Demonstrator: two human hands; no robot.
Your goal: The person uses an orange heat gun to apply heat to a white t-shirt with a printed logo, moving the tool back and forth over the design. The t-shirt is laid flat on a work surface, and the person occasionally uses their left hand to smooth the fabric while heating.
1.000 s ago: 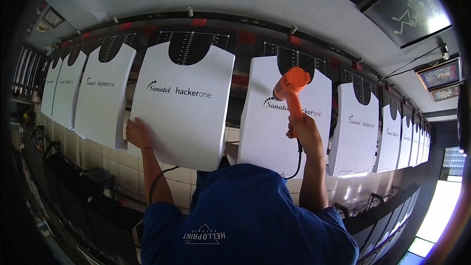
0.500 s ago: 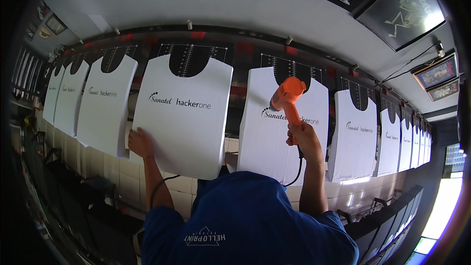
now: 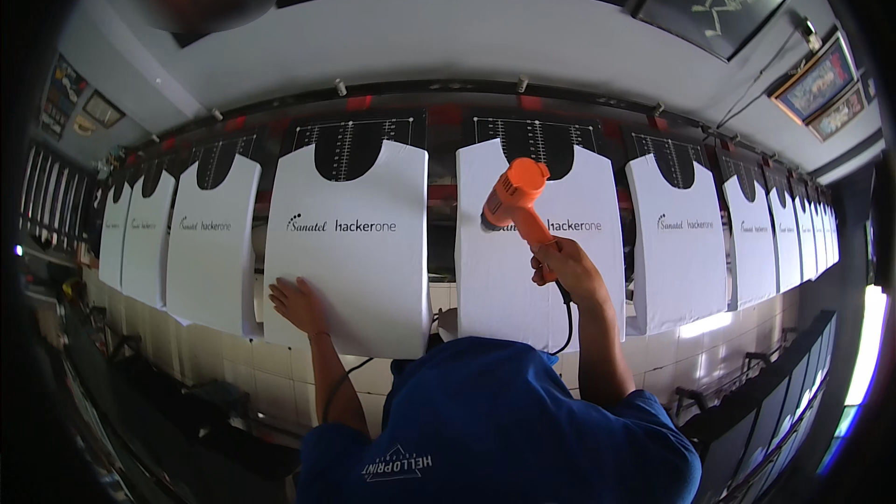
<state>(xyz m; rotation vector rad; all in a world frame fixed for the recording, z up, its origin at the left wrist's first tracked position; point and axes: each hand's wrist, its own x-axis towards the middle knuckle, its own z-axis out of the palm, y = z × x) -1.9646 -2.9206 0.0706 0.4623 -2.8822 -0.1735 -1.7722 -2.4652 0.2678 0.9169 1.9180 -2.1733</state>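
My right hand (image 3: 567, 269) is wrapped round the handle of an orange heat gun (image 3: 519, 189), with a cable hanging below it. Its dark nozzle points left and down over the black print on a white shirt panel (image 3: 579, 299), hiding part of the lettering. To the left lies another printed white shirt panel (image 3: 355, 271), spread on a dark board. My left hand (image 3: 297, 304) rests on that panel's lower left part, fingers stretched out, holding nothing.
More white printed panels (image 3: 213, 261) lie on boards in a row to both sides, with another panel (image 3: 677, 271) at the right. Dark boards with white scale marks (image 3: 347, 154) show at the neck cutouts. A dark rail (image 3: 429, 89) runs behind. Dark racks (image 3: 747, 411) stand at lower right.
My left hand has shifted from the panel's left edge onto its surface. The heat gun now points more to the left, over the print. The head view has levelled.
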